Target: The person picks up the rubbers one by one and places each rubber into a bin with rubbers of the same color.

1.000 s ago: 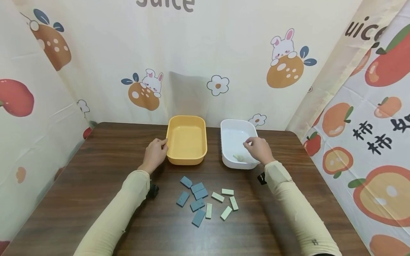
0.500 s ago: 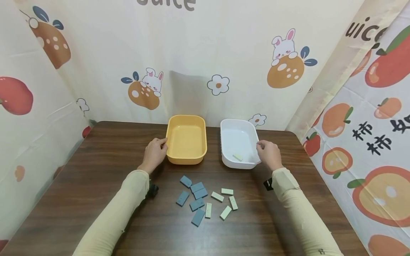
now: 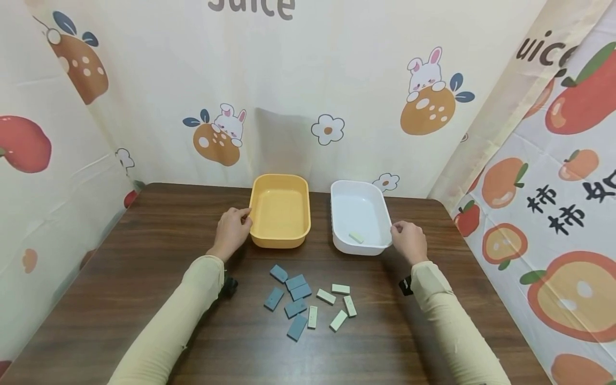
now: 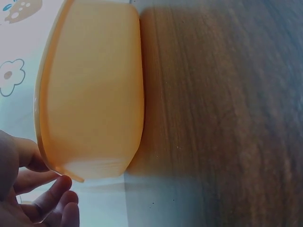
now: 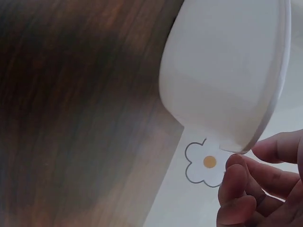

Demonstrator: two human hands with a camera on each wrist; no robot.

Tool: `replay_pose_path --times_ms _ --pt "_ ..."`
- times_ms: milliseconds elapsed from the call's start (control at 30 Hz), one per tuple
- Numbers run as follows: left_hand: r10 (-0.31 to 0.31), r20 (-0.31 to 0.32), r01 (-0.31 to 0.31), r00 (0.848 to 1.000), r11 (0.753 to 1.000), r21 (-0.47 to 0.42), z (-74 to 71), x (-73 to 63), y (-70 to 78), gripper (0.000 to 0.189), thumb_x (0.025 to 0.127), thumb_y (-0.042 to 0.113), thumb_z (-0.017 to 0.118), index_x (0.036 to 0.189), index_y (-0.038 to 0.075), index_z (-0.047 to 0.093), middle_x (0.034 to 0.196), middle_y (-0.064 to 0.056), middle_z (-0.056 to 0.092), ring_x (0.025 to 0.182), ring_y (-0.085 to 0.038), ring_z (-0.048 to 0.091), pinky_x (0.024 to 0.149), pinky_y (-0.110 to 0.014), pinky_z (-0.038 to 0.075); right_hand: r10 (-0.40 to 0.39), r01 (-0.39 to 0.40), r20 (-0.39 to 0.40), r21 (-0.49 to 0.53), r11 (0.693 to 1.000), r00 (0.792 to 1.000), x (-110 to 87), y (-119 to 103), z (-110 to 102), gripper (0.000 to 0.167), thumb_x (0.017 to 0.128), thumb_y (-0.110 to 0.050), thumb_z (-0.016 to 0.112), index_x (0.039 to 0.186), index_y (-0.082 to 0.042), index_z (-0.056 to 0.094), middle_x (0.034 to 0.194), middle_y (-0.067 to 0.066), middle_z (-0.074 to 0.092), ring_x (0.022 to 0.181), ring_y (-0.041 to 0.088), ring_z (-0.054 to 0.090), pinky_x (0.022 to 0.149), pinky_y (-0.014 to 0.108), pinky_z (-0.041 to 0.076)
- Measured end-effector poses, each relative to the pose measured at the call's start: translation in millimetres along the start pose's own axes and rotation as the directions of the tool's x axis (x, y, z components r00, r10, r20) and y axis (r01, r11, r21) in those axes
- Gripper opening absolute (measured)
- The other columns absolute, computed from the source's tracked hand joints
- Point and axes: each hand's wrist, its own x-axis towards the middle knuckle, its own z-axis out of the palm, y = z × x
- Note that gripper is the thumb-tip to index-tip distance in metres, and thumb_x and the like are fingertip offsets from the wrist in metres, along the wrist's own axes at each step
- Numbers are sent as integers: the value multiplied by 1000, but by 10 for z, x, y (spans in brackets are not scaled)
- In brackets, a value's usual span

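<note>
My left hand (image 3: 231, 230) pinches the left rim of a yellow plastic tray (image 3: 280, 241); in the left wrist view the thumb and a finger meet at the rim of that tray (image 4: 94, 94). On the other side, my right hand (image 3: 410, 240) pinches the right rim of a white plastic tray (image 3: 362, 249). Thumb and fingertips sit at the white tray's corner (image 5: 227, 71) in the right wrist view. Inside the white tray lies one pale green block (image 3: 356, 237). The yellow tray has nothing visible in it.
Several blue-grey blocks (image 3: 295, 307) lie on the brown wooden table (image 3: 192, 331) in front of the trays. To their right are several pale green blocks (image 3: 338, 320). A printed curtain (image 3: 289, 80) stands behind the table's back edge.
My right hand has moved right, from over the white tray's inside to its right rim. The pale green block now shows plainly in that tray. My left hand has stayed on the yellow tray.
</note>
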Motion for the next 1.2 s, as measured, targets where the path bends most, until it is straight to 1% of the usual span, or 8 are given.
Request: replay_pose_path --times_ms 267,500,700,800,900,967,1100,1200 --pt "7 -10 -7 1000 1000 -12 -16 -6 -2 32 92 13 54 117 0 69 108 -21 62 101 -37 52 86 -48 41 17 -17 19 4 1000 1000 -14 48 28 40 97 -22 44 113 5 69 102 23 70 76 30 61 62 37 46" --pt "25 -8 -25 1000 999 -25 -39 -37 52 31 91 12 55 115 0 70 107 -21 62 100 -37 51 87 -49 41 18 -22 72 64 998 997 -27 105 62 42 99 -23 44 118 8 65 110 27 68 84 31 63 71 41 50" --pt "36 9 -35 999 999 -26 -43 -66 103 31 92 14 55 116 3 70 109 -19 62 99 -33 51 85 -46 42 5 -13 74 110 994 997 -39 133 71 44 101 -24 42 121 9 63 117 29 66 94 36 64 79 47 51" --pt "69 15 -69 997 997 -32 -42 -84 126 30 92 14 57 116 5 70 109 -17 62 98 -31 52 84 -46 44 4 -13 75 120 993 997 -32 132 81 45 102 -24 41 122 9 63 119 30 64 98 38 64 82 48 51" --pt "124 29 -123 992 992 -37 -47 -100 151 28 92 14 58 116 5 70 108 -16 63 97 -30 55 82 -45 46 6 -16 81 128 992 997 -29 130 88 45 102 -24 41 122 10 62 121 30 63 100 38 63 82 48 51" --pt "147 51 -145 988 988 -47 -51 -110 170 28 92 15 60 116 6 71 108 -14 63 95 -29 55 81 -44 47 7 -19 85 133 991 996 -31 127 91 45 102 -24 40 123 10 61 121 31 63 100 38 63 82 48 51" --pt "189 114 -181 975 981 -76 -55 -135 204 27 92 17 62 115 7 71 111 -11 63 99 -28 57 83 -43 51 13 -26 89 144 989 996 -41 128 97 45 103 -23 40 123 11 61 121 31 63 98 36 63 81 47 51" --pt "235 141 -222 962 970 -103 -54 -158 231 26 91 16 64 114 8 71 110 -10 64 101 -28 58 85 -44 52 13 -26 86 146 989 996 -42 130 110 45 103 -23 39 123 11 60 121 31 63 97 35 62 81 46 50"
